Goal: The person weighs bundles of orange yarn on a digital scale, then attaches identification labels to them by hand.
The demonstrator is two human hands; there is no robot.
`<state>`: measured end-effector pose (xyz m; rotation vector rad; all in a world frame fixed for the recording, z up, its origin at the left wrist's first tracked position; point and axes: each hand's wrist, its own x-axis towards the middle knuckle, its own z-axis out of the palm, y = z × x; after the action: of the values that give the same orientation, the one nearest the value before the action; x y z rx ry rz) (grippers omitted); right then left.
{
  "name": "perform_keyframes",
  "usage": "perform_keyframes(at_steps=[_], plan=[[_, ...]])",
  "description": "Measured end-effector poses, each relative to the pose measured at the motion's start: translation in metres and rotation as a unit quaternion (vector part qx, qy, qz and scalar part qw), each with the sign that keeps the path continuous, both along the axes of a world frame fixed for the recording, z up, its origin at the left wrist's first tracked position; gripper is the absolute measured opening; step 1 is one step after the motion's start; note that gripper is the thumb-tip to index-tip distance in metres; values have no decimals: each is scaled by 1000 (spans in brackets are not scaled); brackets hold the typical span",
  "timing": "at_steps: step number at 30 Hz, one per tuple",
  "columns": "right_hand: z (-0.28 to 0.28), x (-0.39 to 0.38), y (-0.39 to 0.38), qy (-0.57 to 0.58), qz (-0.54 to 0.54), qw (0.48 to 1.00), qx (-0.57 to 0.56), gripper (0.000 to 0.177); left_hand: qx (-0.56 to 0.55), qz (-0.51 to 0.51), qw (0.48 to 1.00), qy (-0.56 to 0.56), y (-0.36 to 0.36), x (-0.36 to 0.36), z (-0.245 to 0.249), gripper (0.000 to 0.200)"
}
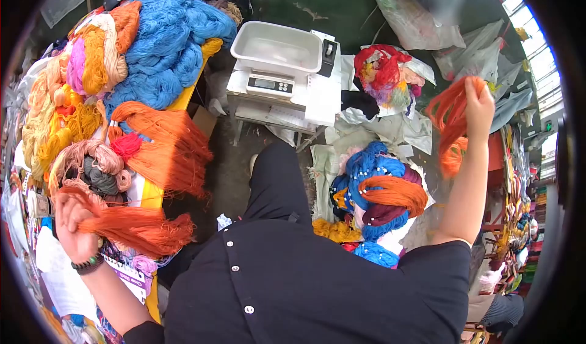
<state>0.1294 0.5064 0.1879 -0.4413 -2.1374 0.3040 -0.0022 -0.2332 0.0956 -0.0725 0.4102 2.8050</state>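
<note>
My right hand point(479, 109) is raised at the right and closed on an orange skein of yarn point(450, 113), whose strands hang below and to the left of my fingers. My left hand point(74, 225), at the left table, has its fingers curled round one end of another orange-red skein point(143, 228). That skein stretches right across the table edge. Just above it lies a larger orange skein point(162, 149) with a red bundle point(126, 146) on it. A pinkish-brown and grey skein point(91, 170) sits beside my left hand.
Blue yarn point(168, 39) and yellow-orange skeins point(91, 57) are heaped on the left table. A digital scale point(268, 84) with a white tray point(278, 46) stands ahead on a small stand. Blue and orange skeins point(394, 194) lie on sheeting at the right, with a multicoloured bundle point(384, 72) behind.
</note>
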Motion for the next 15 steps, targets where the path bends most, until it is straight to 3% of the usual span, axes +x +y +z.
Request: perform_keyframes(at_steps=[3, 5, 6, 9, 12, 14, 15], plan=[[36, -9, -13, 68, 99, 970, -211, 18, -79, -40, 996, 5, 62, 23, 0, 30], [55, -21, -19, 104, 192, 934, -283, 14, -136, -72, 988, -8, 93, 36, -10, 23], [65, -30, -30, 129, 181, 925, -307, 13, -153, -100, 983, -11, 107, 39, -16, 23], [85, -54, -46, 156, 280, 883, -344, 11, -202, -122, 967, -92, 136, 50, -34, 24], [103, -95, -64, 176, 353, 834, -386, 13, -181, -154, 957, -168, 146, 50, -60, 23], [119, -135, -3, 61, 546, 751, -365, 13, -188, -164, 949, -191, 148, 49, -76, 22], [122, -139, -49, 106, 466, 800, -364, 14, -187, -163, 948, -198, 147, 48, -83, 21]])
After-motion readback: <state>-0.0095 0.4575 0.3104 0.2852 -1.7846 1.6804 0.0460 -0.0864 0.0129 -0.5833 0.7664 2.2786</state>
